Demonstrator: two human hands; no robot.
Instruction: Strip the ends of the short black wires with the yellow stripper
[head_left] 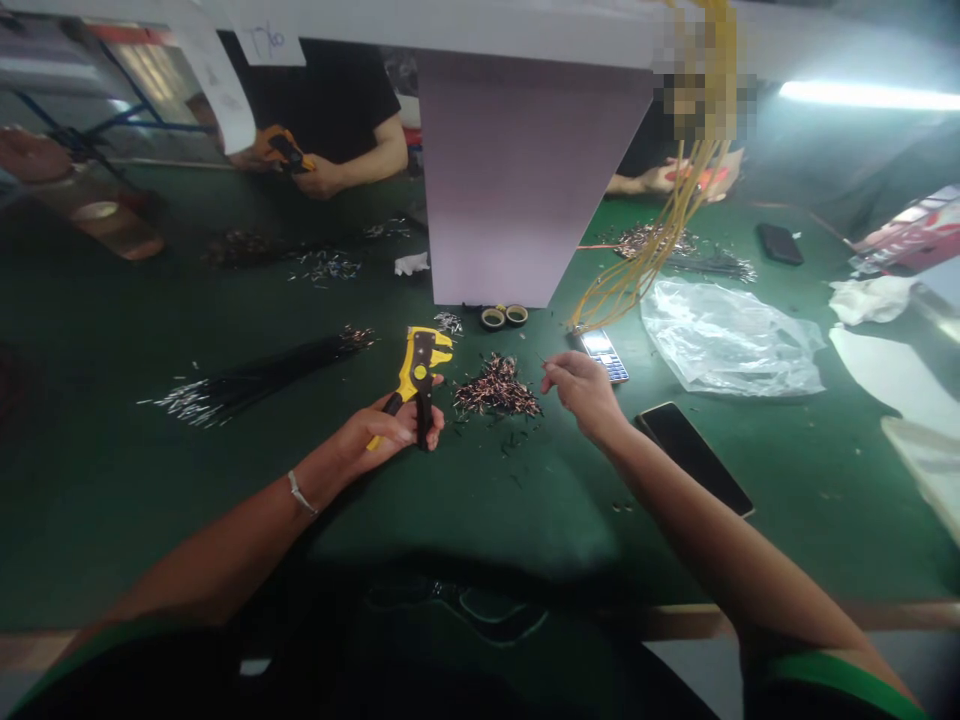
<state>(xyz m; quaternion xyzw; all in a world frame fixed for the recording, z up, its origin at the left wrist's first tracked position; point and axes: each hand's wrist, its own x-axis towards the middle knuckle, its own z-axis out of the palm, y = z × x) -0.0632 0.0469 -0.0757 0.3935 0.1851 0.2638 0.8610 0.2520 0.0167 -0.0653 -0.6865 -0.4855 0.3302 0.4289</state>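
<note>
My left hand [401,425] is wrapped round the handles of a yellow and black wire stripper [420,372], its jaws pointing up and right. To the right, my right hand [581,385] is closed in a pinch, thumb against fingertips; a thin dark bit seems to stick out, too small to name. Between the hands lies a heap of short black wire pieces with copper ends [496,388]. A bundle of long black wires [262,380] rests on the green table left of the stripper, with silvery ends at its left.
Behind the heap stand two small round containers [504,317] before a pale upright panel [517,190]. Right of my hand are a keypad phone [602,355], a black smartphone [697,458] and a clear plastic bag [735,340]. Yellow wires [660,240] hang down. Two people work across the table.
</note>
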